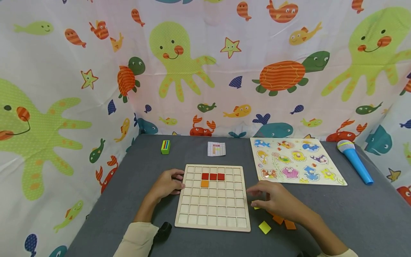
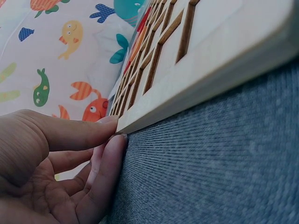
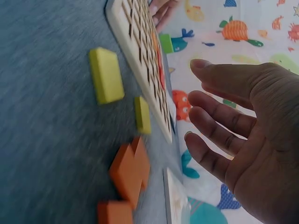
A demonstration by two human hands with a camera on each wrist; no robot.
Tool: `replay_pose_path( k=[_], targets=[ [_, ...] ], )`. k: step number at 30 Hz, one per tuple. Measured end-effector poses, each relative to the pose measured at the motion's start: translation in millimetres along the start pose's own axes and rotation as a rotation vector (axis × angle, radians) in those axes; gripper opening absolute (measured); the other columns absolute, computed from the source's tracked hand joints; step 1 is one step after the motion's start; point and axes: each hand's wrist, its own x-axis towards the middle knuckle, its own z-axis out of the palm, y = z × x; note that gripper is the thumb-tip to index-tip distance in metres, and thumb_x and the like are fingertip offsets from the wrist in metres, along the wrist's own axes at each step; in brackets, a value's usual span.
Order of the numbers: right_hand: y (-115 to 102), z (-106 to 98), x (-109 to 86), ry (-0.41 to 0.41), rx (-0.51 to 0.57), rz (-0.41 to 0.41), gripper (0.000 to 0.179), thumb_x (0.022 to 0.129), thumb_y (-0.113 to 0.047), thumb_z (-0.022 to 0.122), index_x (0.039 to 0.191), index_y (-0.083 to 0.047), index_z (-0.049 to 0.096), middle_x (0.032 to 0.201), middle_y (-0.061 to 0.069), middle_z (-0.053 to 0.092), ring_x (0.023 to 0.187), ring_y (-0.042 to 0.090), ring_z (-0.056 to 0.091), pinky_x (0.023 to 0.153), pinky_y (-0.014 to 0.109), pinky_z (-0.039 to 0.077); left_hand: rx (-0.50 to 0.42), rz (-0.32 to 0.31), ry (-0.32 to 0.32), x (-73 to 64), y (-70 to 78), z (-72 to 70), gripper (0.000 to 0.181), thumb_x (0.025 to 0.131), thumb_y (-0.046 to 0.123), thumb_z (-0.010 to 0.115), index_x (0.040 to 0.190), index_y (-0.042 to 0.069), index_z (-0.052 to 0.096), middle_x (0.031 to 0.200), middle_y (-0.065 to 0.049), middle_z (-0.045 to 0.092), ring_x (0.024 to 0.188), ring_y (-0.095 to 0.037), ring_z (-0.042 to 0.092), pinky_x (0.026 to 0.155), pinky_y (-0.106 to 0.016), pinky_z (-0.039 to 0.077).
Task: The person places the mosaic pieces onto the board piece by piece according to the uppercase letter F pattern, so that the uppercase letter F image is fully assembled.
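A wooden grid board point(image 1: 213, 223) lies on the table with three red tiles point(image 1: 213, 176) in one row and an orange tile point(image 1: 204, 183) in the row below. My left hand point(image 1: 166, 185) pinches the board's left edge, thumb at the upper rim and a finger lower down, as the left wrist view shows. On the board's right side my right hand point(image 1: 276, 200) hovers with loosely bent fingers and nothing between them. Beneath and near it lie a yellow tile point(image 1: 264, 227), another yellow tile point(image 3: 143, 115) and several orange tiles point(image 3: 126, 173), partly hidden by the hand in the head view.
Behind the board are a small green block point(image 1: 165, 147) with coloured stripes and a printed pattern card point(image 1: 216, 149). A sea-animal puzzle board point(image 1: 302, 180) lies at the back right, beside a blue toy microphone point(image 1: 358, 164). A sea-creature curtain point(image 1: 199, 53) hangs behind the table.
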Motion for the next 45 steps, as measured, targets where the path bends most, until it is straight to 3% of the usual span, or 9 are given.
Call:
replay_pose_path(
  k=[8,18,25,32,45],
  targets=[
    [17,-7,-23.9,0.012,-0.006,0.083,0.038,0.094,-0.03,0.083,0.128,-0.014,0.074,0.112,-0.006,0.072,0.09,0.006,0.061,0.072,0.023,0.054,0.005,0.0,0.0,-0.6,2.2,0.2,0.053,0.091,0.0,0.077,0.142,-0.001,0.062,0.119,-0.016,0.064,0.089,-0.019,0.071,0.072,-0.035,0.065],
    [40,-18,-52.5,0.013,0.026,0.125,0.039,0.093,-0.036,0.083,0.125,-0.015,0.075,0.112,-0.007,0.072,0.094,0.005,0.064,0.074,0.024,0.056,0.005,0.008,-0.007,-3.3,3.4,-0.2,0.054,0.091,0.0,0.078,0.142,-0.002,0.061,0.121,-0.018,0.064,0.09,-0.02,0.072,0.072,-0.037,0.065],
    [53,-25,-69.6,-0.05,0.009,0.165,0.04,0.091,-0.033,0.085,0.124,-0.012,0.074,0.114,-0.005,0.071,0.094,0.002,0.061,0.074,0.023,0.055,0.003,-0.005,-0.01,-2.8,3.7,-0.7,0.054,0.091,0.0,0.077,0.143,-0.001,0.061,0.121,-0.018,0.063,0.091,-0.02,0.071,0.073,-0.035,0.065],
    [63,-31,-78.6,-0.127,0.067,0.204,0.038,0.091,-0.028,0.085,0.124,-0.013,0.074,0.117,-0.002,0.071,0.094,0.003,0.062,0.08,0.02,0.056,-0.014,0.014,-0.02,-3.7,3.9,-0.9,0.054,0.091,-0.001,0.077,0.143,-0.003,0.061,0.121,-0.019,0.063,0.093,-0.022,0.072,0.074,-0.037,0.065],
    [68,-31,-80.7,-0.204,0.111,0.225,0.039,0.086,-0.019,0.088,0.122,-0.014,0.075,0.108,0.001,0.067,0.088,0.007,0.058,0.074,0.022,0.052,-0.004,0.009,-0.008,-2.0,1.8,0.5,0.054,0.091,0.0,0.076,0.142,-0.001,0.062,0.12,-0.017,0.063,0.092,-0.02,0.071,0.074,-0.038,0.065]
  ],
)
